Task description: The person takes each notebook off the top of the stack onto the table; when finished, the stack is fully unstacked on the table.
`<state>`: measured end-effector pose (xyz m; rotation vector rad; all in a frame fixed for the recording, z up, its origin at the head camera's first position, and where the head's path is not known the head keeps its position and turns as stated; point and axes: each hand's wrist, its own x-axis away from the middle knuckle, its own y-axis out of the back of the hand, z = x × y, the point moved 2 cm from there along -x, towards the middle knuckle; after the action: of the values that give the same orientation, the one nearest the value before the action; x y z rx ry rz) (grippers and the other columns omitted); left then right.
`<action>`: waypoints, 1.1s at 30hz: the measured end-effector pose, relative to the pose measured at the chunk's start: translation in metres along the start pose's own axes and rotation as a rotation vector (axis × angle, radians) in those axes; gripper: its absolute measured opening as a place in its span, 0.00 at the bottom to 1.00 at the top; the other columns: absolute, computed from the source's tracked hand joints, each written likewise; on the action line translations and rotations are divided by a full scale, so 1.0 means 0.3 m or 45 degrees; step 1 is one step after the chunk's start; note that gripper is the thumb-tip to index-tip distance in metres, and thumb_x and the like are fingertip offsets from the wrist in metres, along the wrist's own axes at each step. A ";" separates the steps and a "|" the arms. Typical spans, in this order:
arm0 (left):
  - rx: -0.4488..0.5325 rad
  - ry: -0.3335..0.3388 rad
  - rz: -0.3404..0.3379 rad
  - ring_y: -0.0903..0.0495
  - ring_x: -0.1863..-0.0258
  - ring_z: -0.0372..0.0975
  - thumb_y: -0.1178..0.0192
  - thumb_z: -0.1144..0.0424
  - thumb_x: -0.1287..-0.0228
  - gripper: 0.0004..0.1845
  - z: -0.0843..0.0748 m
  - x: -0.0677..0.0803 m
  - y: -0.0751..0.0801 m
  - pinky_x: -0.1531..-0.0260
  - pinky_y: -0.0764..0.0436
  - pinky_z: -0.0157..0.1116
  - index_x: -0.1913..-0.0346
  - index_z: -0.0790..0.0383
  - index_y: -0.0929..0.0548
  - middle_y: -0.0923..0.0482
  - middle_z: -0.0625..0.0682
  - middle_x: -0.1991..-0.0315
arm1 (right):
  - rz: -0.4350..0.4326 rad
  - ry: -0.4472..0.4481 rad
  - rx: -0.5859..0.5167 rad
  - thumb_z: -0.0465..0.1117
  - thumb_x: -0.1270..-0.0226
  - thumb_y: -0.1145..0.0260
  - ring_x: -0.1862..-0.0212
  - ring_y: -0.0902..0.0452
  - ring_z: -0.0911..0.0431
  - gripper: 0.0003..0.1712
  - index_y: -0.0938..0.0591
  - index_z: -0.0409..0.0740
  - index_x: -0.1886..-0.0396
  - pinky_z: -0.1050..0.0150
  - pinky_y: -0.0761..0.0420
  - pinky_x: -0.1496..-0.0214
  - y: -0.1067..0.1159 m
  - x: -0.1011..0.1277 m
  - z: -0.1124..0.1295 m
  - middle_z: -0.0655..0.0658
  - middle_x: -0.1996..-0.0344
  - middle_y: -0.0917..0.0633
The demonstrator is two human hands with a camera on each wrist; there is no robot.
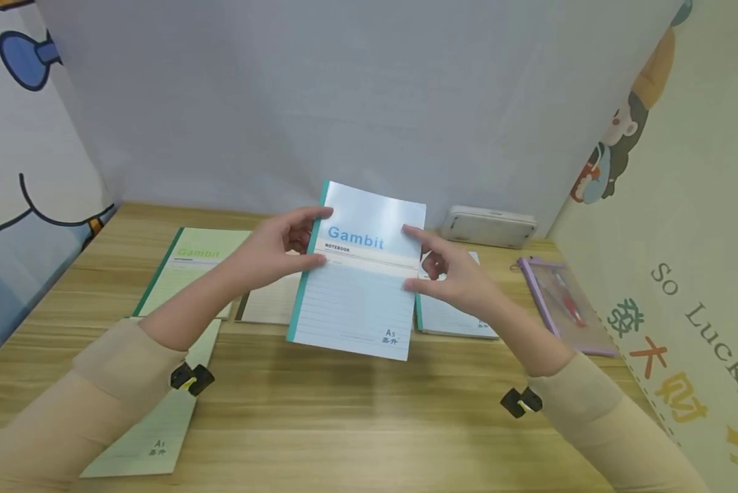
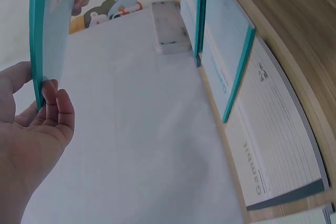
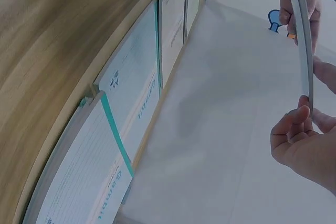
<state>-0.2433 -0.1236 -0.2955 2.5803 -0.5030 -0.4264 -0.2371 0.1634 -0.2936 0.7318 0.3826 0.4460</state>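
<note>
A light blue Gambit notebook [image 1: 357, 301] with a teal spine is held up above the table, its cover facing me and tilted. My left hand [image 1: 276, 246] pinches it at the spine, thumb in front. On the opposite edge, my right hand [image 1: 455, 274] grips with thumb and fingers. Seen from the left wrist, the notebook [image 2: 50, 35] appears nearly edge-on. Behind it lie a cream notebook [image 1: 267, 301] with a dark spine and, to the right, a pile of blue notebooks [image 1: 455, 315]. Another blue notebook [image 2: 223, 35] lies between these in the left wrist view.
A green notebook [image 1: 187, 274] lies at the left, with a pale green one [image 1: 153, 431] in front, partly under my left forearm. At the back right stands a white case [image 1: 492, 229]. A purple-edged mesh pouch [image 1: 572, 308] lies by the right wall.
</note>
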 end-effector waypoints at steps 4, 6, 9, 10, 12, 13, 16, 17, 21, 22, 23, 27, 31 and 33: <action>-0.198 -0.014 -0.026 0.28 0.66 0.42 0.32 0.62 0.44 0.36 0.024 0.043 0.031 0.66 0.26 0.33 0.32 0.55 0.33 0.25 0.51 0.62 | 0.068 0.029 -0.027 0.44 0.45 0.27 0.69 0.34 0.55 0.46 0.39 0.52 0.28 0.67 0.34 0.69 -0.049 -0.007 0.021 0.44 0.72 0.29; -0.296 -0.028 -0.017 0.30 0.69 0.42 0.31 0.61 0.45 0.36 0.037 0.066 0.042 0.70 0.29 0.33 0.33 0.55 0.33 0.27 0.51 0.65 | 0.100 0.026 -0.043 0.45 0.45 0.27 0.69 0.33 0.56 0.47 0.40 0.52 0.27 0.66 0.33 0.68 -0.075 -0.007 0.029 0.45 0.72 0.29; -0.395 -0.035 0.035 0.31 0.70 0.42 0.30 0.59 0.46 0.37 0.059 0.101 0.054 0.71 0.31 0.34 0.33 0.55 0.32 0.29 0.52 0.68 | 0.142 0.020 -0.061 0.45 0.46 0.27 0.69 0.34 0.55 0.48 0.40 0.53 0.27 0.66 0.33 0.68 -0.112 -0.004 0.037 0.45 0.73 0.29; -0.417 -0.031 0.062 0.32 0.70 0.42 0.30 0.58 0.47 0.37 0.068 0.112 0.057 0.71 0.31 0.34 0.33 0.55 0.33 0.29 0.52 0.68 | 0.155 0.020 -0.065 0.46 0.46 0.27 0.69 0.34 0.55 0.48 0.40 0.53 0.27 0.66 0.34 0.68 -0.124 -0.001 0.040 0.45 0.74 0.29; -0.449 -0.007 0.111 0.32 0.70 0.42 0.29 0.57 0.48 0.38 0.088 0.134 0.060 0.71 0.31 0.34 0.33 0.53 0.33 0.30 0.51 0.67 | 0.178 0.022 -0.077 0.46 0.46 0.26 0.70 0.35 0.53 0.49 0.41 0.52 0.27 0.66 0.35 0.69 -0.148 0.002 0.045 0.47 0.75 0.30; -0.458 0.006 0.136 0.32 0.70 0.42 0.29 0.56 0.48 0.39 0.096 0.146 0.062 0.70 0.31 0.34 0.33 0.53 0.33 0.30 0.51 0.67 | 0.186 0.026 -0.078 0.46 0.46 0.26 0.70 0.35 0.53 0.49 0.40 0.51 0.27 0.66 0.35 0.69 -0.159 0.003 0.047 0.47 0.76 0.31; -0.486 0.036 0.200 0.33 0.70 0.41 0.28 0.55 0.49 0.40 0.124 0.179 0.063 0.71 0.32 0.34 0.33 0.52 0.34 0.31 0.48 0.68 | 0.213 0.022 -0.065 0.47 0.47 0.26 0.71 0.36 0.55 0.49 0.40 0.50 0.28 0.68 0.36 0.69 -0.198 0.006 0.050 0.50 0.77 0.33; -0.491 0.048 0.217 0.33 0.70 0.40 0.28 0.54 0.50 0.41 0.133 0.190 0.063 0.71 0.32 0.34 0.33 0.51 0.34 0.31 0.48 0.68 | 0.222 0.018 -0.060 0.47 0.48 0.26 0.71 0.37 0.56 0.49 0.40 0.49 0.28 0.68 0.36 0.69 -0.213 0.007 0.049 0.50 0.77 0.33; -0.485 0.114 0.285 0.33 0.70 0.41 0.27 0.53 0.51 0.41 0.177 0.231 0.053 0.73 0.32 0.33 0.33 0.51 0.34 0.30 0.47 0.70 | 0.269 -0.004 -0.040 0.47 0.48 0.26 0.73 0.38 0.61 0.50 0.40 0.47 0.27 0.70 0.36 0.70 -0.285 0.012 0.038 0.52 0.78 0.34; -0.482 0.143 0.300 0.32 0.69 0.42 0.27 0.52 0.52 0.42 0.188 0.242 0.050 0.74 0.32 0.32 0.33 0.51 0.34 0.30 0.47 0.70 | 0.282 -0.007 -0.034 0.47 0.48 0.26 0.73 0.39 0.62 0.50 0.40 0.47 0.27 0.71 0.36 0.70 -0.305 0.015 0.035 0.53 0.79 0.34; -0.478 0.168 0.315 0.32 0.69 0.42 0.27 0.51 0.52 0.42 0.199 0.252 0.046 0.74 0.32 0.32 0.33 0.51 0.34 0.30 0.47 0.70 | 0.298 -0.012 -0.034 0.46 0.48 0.25 0.74 0.39 0.63 0.50 0.41 0.46 0.27 0.71 0.36 0.70 -0.325 0.017 0.032 0.53 0.80 0.34; -0.467 0.255 0.356 0.32 0.67 0.41 0.28 0.48 0.53 0.43 0.243 0.290 0.032 0.73 0.31 0.33 0.32 0.50 0.34 0.29 0.48 0.69 | 0.346 -0.054 -0.020 0.45 0.48 0.25 0.77 0.40 0.62 0.51 0.41 0.45 0.27 0.71 0.37 0.71 -0.396 0.030 0.024 0.52 0.83 0.35; -0.451 0.304 0.404 0.32 0.68 0.40 0.27 0.48 0.54 0.44 0.281 0.325 0.019 0.73 0.31 0.32 0.32 0.51 0.35 0.30 0.47 0.70 | 0.393 -0.119 -0.005 0.46 0.50 0.24 0.78 0.39 0.62 0.51 0.40 0.48 0.27 0.72 0.37 0.73 -0.455 0.039 0.008 0.51 0.83 0.33; -0.450 0.330 0.436 0.32 0.68 0.39 0.27 0.48 0.54 0.45 0.292 0.342 0.015 0.72 0.31 0.32 0.32 0.53 0.35 0.30 0.47 0.70 | 0.420 -0.118 0.005 0.47 0.50 0.24 0.79 0.39 0.63 0.51 0.40 0.49 0.27 0.72 0.36 0.74 -0.485 0.041 -0.002 0.51 0.83 0.32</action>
<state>-0.1869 -0.2043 -0.3879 2.1160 -0.6904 -0.0527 -0.1903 0.0742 -0.3991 0.8200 0.1747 0.7190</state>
